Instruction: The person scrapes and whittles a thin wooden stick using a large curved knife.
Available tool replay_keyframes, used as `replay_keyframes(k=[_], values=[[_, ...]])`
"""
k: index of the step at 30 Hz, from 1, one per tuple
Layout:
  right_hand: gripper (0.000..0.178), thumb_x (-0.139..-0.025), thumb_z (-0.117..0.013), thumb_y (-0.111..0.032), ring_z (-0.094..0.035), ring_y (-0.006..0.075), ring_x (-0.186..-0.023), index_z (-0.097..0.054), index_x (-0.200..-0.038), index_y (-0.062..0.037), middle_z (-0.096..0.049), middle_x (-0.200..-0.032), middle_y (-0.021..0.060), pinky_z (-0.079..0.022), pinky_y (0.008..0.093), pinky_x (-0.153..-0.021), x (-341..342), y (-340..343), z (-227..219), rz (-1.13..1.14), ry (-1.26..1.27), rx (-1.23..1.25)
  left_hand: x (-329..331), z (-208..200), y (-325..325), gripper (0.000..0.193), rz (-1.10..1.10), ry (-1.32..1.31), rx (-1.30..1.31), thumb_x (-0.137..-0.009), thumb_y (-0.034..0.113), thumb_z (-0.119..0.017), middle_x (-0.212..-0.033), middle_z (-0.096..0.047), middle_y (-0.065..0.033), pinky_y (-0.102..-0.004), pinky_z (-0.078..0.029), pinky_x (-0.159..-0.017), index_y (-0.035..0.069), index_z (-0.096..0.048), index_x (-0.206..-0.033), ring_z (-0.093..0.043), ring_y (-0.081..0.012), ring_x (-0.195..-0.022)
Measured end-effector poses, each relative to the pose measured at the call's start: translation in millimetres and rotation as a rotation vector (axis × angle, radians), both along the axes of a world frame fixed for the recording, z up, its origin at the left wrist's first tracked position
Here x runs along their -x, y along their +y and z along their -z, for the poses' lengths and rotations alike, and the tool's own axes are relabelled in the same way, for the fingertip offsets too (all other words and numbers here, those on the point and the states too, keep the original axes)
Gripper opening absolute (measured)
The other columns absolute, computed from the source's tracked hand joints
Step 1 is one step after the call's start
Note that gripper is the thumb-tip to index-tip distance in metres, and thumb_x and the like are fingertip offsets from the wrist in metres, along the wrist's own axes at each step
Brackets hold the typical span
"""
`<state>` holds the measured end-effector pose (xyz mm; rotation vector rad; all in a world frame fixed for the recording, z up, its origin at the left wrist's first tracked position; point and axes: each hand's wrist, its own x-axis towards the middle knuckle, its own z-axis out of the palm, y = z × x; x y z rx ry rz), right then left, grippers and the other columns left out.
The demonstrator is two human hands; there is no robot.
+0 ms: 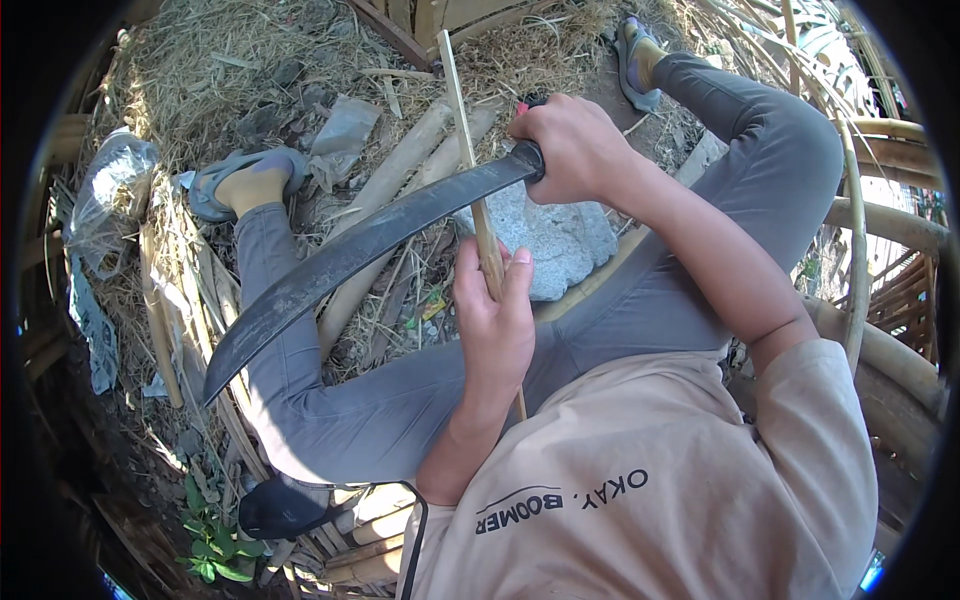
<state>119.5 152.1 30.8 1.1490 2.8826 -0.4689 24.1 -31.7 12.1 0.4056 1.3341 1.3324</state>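
Strip: the thin, straight, pale wooden strip (457, 105) is pinched in your left hand (497, 325); long axis runs from your lap through that hand, far end pointing away, tipped slightly left.
Machete: your right hand's (578, 150) wrapped round the long, curved, dark metal machete (340, 262), blade crossing the strip beyond your left hand.
Progress: looks slim already, imo; can't tell how much trimming's left.

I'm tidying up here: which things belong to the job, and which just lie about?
In the job:
machete, in the right hand
wooden strip, in the left hand
grey stone, perhaps

Lying about, apparently:
clear plastic bag
flat plastic scrap
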Motion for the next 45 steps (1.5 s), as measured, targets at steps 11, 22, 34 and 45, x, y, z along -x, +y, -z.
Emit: replay_keyframes(k=[11, 22, 34, 45], values=[[0.027, -0.060, -0.070, -0.017, -0.067, 0.0389, -0.069, -0.073, -0.083, -0.0030, -0.065, -0.067, 0.0203, -0.057, 0.0452, -0.072, -7, 24, 1, 0.125, 0.169, -0.116, -6, -1, 3, 0.014, -0.001, -0.091, -0.067, -0.098, 0.011, -0.059, -0.066, -0.036, 0.0104, -0.0187, -0.018, -0.041, 0.012, -0.045, -0.097, -0.028, 0.0029, -0.048], [0.020, -0.061, -0.069, -0.017, -0.066, 0.0391, -0.070, -0.069, -0.074, -0.0009, -0.061, -0.061, 0.0213, -0.055, 0.0473, -0.069, -7, 39, -12, 0.188, 0.291, -0.006, 0, -14, -1, 0.013, 0.047, -0.146, -0.103, -0.099, 0.014, -0.058, -0.066, -0.037, 0.0102, -0.0184, -0.018, -0.042, 0.013, -0.046, -0.096, -0.028, 0.0028, -0.048], [0.036, -0.058, -0.066, -0.012, -0.065, 0.0409, -0.069, -0.075, -0.093, -0.0049, -0.063, -0.067, 0.0213, -0.054, 0.0464, -0.070, -9, 3, -1, -0.044, 0.081, 0.024, -9, 8, 8, 0.013, 0.020, -0.110, -0.024, -0.102, 0.021, -0.056, -0.064, -0.036, 0.0109, -0.0190, -0.018, -0.039, 0.010, -0.051, -0.098, -0.028, 0.0027, -0.047], [0.025, -0.061, -0.065, -0.012, -0.066, 0.0400, -0.072, -0.072, -0.082, -0.0006, -0.064, -0.068, 0.0214, -0.055, 0.0453, -0.072, -10, -17, 9, 0.032, 0.107, 0.114, -2, 6, 4, 0.020, -0.021, -0.132, -0.015, -0.103, 0.030, -0.054, -0.066, -0.036, 0.0099, -0.0192, -0.017, -0.041, 0.011, -0.050, -0.100, -0.026, 0.0017, -0.048]])
